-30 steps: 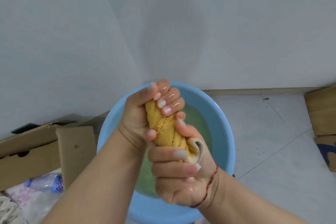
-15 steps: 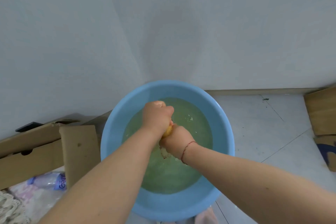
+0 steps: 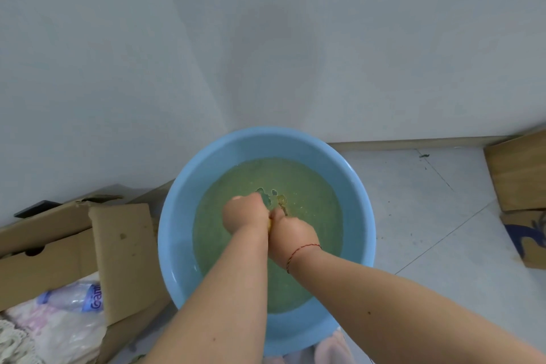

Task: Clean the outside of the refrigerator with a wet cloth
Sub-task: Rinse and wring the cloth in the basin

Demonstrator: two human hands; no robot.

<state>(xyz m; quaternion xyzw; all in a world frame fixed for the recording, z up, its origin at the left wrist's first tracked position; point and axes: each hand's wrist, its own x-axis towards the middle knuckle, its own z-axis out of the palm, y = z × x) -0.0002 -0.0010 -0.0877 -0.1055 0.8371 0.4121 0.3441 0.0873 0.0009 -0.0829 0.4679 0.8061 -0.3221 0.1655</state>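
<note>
Two hands are down in the blue basin (image 3: 174, 233), pressed knuckle to knuckle over the middle of the greenish water (image 3: 307, 186). The left hand (image 3: 245, 213) is balled into a fist, fingers curled under and out of sight, and the right hand (image 3: 292, 235) is clenched the same way just beside it, touching it. Between the two fists only a sliver of the yellow cloth (image 3: 269, 223) shows; the rest is buried inside the grips, so I take both hands to be squeezing it, though how the fingers lie round it I cannot tell. The cloth sits right at the water's surface, near the basin's centre. Just beyond the fists the water is broken by small splashes and ripples. A thin red string bracelet (image 3: 301, 250) circles the right wrist.

The basin stands on a pale tiled floor (image 3: 413, 201), its far rim close against the grey wall (image 3: 295, 38). To the left of the basin, touching its side, is an open cardboard box (image 3: 118, 245) with its flap standing up; in it lies a crumpled plastic bottle (image 3: 74, 301) with a blue label, on top of pale fabric. Well apart to the right of the basin, more cardboard boxes (image 3: 520, 174) lean by the wall. At the basin's near edge, a bit of pink cloth (image 3: 331, 349) peeks out beneath the right forearm.
</note>
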